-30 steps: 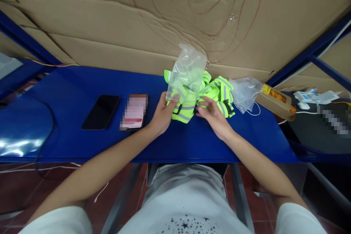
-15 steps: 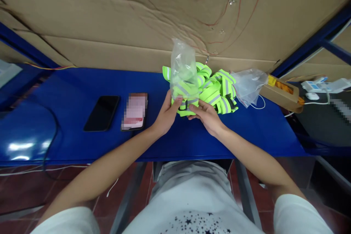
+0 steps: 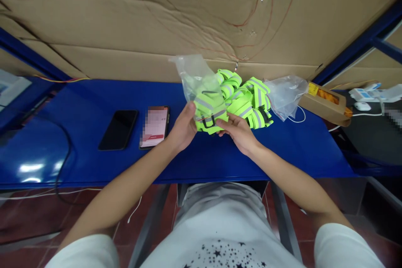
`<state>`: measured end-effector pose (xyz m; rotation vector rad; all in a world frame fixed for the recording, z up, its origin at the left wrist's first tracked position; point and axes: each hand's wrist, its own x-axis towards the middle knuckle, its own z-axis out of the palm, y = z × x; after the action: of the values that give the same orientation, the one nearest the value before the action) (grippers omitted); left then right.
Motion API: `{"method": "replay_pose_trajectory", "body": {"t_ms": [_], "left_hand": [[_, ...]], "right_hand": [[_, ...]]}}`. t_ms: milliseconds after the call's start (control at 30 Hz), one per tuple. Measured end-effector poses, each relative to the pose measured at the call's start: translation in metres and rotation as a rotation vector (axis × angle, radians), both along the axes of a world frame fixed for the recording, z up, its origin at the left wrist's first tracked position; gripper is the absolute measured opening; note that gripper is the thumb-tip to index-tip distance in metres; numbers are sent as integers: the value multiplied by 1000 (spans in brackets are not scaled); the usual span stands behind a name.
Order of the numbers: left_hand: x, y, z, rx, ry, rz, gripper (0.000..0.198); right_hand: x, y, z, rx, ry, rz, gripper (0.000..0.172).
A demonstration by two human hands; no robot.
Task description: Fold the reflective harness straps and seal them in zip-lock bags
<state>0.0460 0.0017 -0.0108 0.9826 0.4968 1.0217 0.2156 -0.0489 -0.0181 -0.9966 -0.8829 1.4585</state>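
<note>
A folded neon-yellow reflective strap [image 3: 211, 114] with grey stripes and a black buckle is partly inside a clear plastic bag [image 3: 192, 69]. My left hand [image 3: 184, 127] grips its left side, thumb up along the edge. On the lower right corner, my right hand [image 3: 240, 133] pinches the bundle between thumb and fingers. The bag's loose upper end leans back to the left. Just behind lies a pile of similar reflective straps [image 3: 246, 100], rolled and folded, some with black buckles.
Two phones lie at the left, a dark one [image 3: 118, 130] and one with a lit screen [image 3: 154, 127]. Another clear bag [image 3: 287, 94] and a cardboard box [image 3: 328, 102] sit at the right. Cardboard [image 3: 141, 21] walls the back of the blue table [image 3: 94, 96].
The bag's upper end has tipped from upright to the left. The bundle has turned slightly in my hands, and my left thumb has moved from its front to its left edge.
</note>
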Motion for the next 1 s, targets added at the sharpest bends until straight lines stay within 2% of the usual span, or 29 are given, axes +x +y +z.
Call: {"method": "replay_pose_trajectory", "body": {"t_ms": [100, 300, 400, 500, 600, 733, 867, 1000], "left_hand": [[4, 0, -1, -45, 58, 44, 47], [11, -9, -9, -73, 59, -37, 52], [16, -11, -13, -86, 60, -83, 50], [17, -7, -11, -134, 51, -47, 42], [13, -1, -8, -141, 37, -2, 40], [8, 2, -9, -175, 52, -81, 37], [9, 2, -14, -224, 72, -110, 33], [13, -2, -20, -225, 78, -192, 36]], "right_hand": [[-1, 0, 0, -4, 10, 41, 40], [3, 5, -3, -71, 134, 0, 36], [3, 6, -4, -36, 145, -18, 35], [2, 4, -1, 16, 140, 10, 31], [6, 4, 0, 49, 17, 53, 38], [13, 7, -5, 5, -155, 24, 38], [14, 7, -7, -70, 51, 62, 36], [7, 4, -5, 26, 220, 174, 27]]}}
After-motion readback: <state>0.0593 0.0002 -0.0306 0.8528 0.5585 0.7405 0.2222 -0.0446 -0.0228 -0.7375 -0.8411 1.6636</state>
